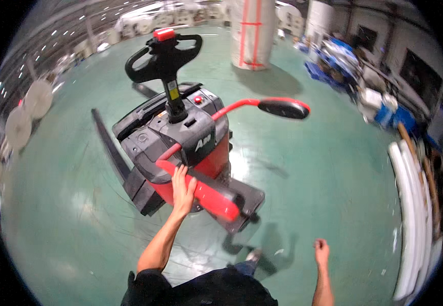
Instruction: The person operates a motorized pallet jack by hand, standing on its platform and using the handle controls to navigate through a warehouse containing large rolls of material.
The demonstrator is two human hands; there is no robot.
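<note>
Currently red side arm (214, 201) of pallet truck (152, 145) lies directly under my left hand (183, 193), fingers touching it, cannot tell if clenched; truck stands on green floor (323, 178). Right hand (322, 250) well apart, curled, contents unclear.

Pallet truck (193, 140) — red, grey, black.

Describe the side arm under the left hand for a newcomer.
Find the red-and-grey pallet truck. Take its nearer side arm, the one under the left hand. That arm shows mostly red; the farther side arm shows a black pad.
</note>
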